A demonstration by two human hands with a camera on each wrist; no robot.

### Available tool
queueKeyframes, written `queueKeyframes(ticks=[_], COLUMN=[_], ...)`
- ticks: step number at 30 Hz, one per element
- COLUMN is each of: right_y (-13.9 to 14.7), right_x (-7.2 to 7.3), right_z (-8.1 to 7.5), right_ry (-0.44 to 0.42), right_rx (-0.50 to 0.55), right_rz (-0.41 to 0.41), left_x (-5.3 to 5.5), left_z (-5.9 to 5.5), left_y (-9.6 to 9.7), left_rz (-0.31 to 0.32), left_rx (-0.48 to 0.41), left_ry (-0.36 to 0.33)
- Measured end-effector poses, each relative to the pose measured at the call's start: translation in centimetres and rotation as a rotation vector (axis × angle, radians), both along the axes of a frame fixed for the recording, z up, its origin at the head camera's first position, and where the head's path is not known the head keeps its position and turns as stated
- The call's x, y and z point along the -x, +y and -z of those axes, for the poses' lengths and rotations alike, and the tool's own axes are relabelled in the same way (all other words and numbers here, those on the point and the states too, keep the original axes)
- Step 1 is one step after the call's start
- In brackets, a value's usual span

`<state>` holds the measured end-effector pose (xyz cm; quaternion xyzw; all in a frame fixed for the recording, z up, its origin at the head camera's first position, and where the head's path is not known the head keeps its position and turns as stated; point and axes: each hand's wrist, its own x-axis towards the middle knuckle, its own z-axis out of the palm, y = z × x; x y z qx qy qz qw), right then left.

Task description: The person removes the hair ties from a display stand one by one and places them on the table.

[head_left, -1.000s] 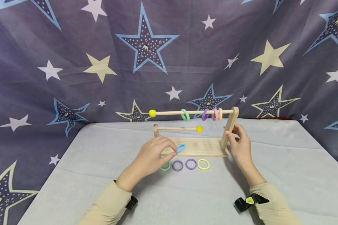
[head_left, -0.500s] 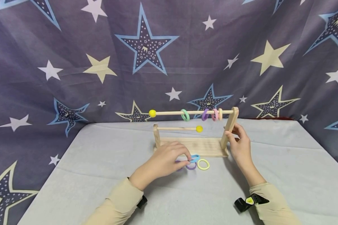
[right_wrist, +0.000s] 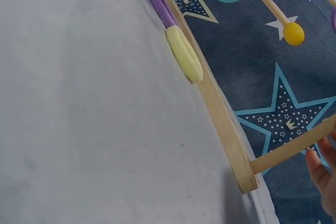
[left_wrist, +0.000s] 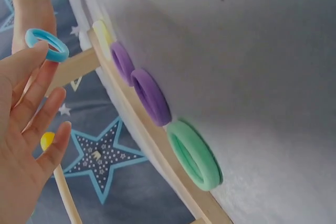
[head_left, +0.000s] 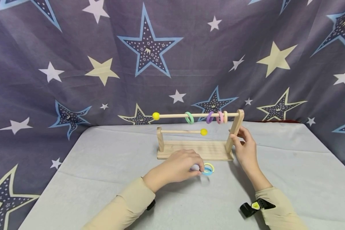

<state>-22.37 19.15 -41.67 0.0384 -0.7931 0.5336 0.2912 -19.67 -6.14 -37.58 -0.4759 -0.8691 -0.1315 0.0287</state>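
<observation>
One blue ring [head_left: 207, 172] in left hand [head_left: 180, 167]

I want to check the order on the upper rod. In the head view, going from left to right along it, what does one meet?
Yellow ball → green ring → purple ring → pink ring → peach ring → wooden upright, held by the right hand.

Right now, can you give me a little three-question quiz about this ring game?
1. True or false: the right hand holds the wooden stand's tall post.
2. What colour is the ring in the left hand's grip?
3. How many rings hang on the top rod: A two, B four, C six?

Key: 1 true. 2 blue. 3 B.
</observation>
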Motion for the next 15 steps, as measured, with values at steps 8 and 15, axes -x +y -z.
queueKeyframes(ticks=[8, 15], right_y=[0.0, -0.1], right_x=[0.0, 0.0], right_z=[0.2, 0.1], right_ry=[0.008, 0.007], right_rx=[-0.021, -0.024], right_rz=[0.009, 0.007], left_x=[0.1, 0.3], left_z=[0.7, 1.3], left_y=[0.9, 1.6], left_rz=[0.007, 0.003], left_rx=[0.048, 0.07], left_ry=[-0.002, -0.023])
